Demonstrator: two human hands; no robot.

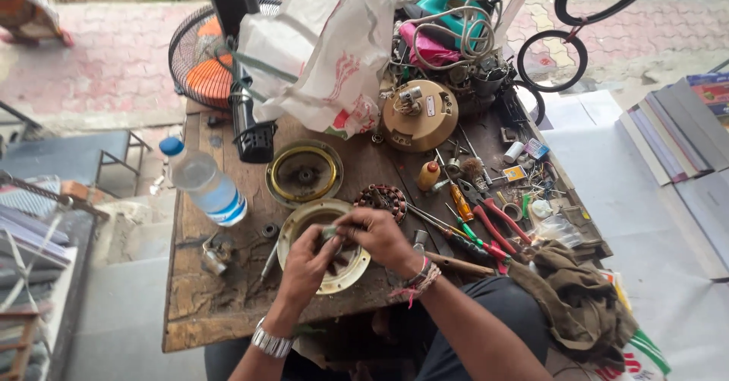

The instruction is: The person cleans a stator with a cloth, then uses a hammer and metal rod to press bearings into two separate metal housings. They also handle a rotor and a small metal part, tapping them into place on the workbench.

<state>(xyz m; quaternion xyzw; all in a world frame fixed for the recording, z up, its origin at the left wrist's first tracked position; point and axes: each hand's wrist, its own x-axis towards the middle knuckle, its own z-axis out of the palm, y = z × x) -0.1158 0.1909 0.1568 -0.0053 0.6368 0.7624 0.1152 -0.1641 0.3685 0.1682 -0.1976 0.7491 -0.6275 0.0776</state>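
A worn wooden surface (228, 305) stands at the edge of a red-paved street, crowded with fan parts and tools. Over a pale round motor cover (292, 233) near the front edge, the left hand (307, 263) and right hand (380, 237) meet; both grips are closed on one small grey-green part (329, 231), pinched between the fingertips just above the cover. Three round housings show: the pale cover, a gold-rimmed dark one (304, 173) behind it, and a tan motor body (419, 115) farther back. One copper-wound stator (381, 197) lies just beside the right hand. One water bottle (203, 184) with a blue cap lies tilted at the left. One pair of red-handled pliers (493, 218) and several screwdrivers lie to the right; their exact number cannot be told. One white plastic bag (323, 55) rests at the back, one caged fan (201, 55) beyond it, and one olive cloth (577, 297) hangs off the right corner.
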